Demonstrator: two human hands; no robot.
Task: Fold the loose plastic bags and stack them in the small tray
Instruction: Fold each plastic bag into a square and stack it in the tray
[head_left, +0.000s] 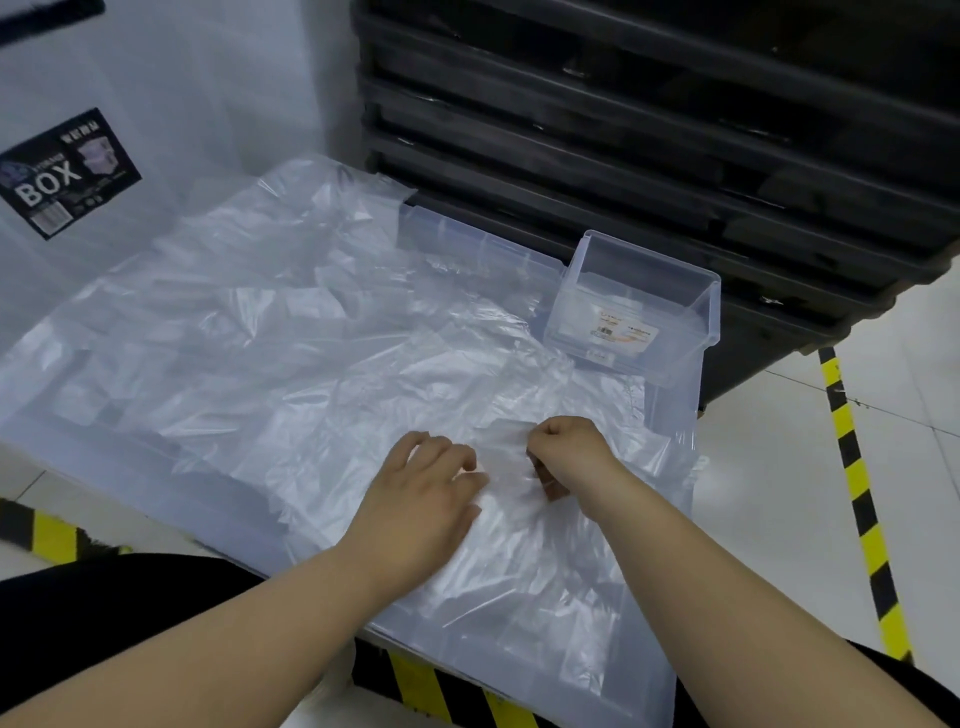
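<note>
Clear plastic bag (503, 434) in the grip of left hand (423, 493) and right hand (569, 449), small tray (650, 250) just beyond

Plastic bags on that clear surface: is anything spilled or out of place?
Yes. The plastic bags lie in a loose, crumpled heap, and one sheet hangs over the right edge of the clear surface, just beyond the right hand.

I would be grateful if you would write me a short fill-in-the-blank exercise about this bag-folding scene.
1. The number of hands holding the loose clear plastic bag is ___: left hand and right hand.
2. The small clear plastic tray stands on the person's ___ side.
3. Behind it is a stack of ___ plastic crates.
4. The dark label on the big translucent storage container reads ___.

Missing words: two; right; black; BOX.
</note>
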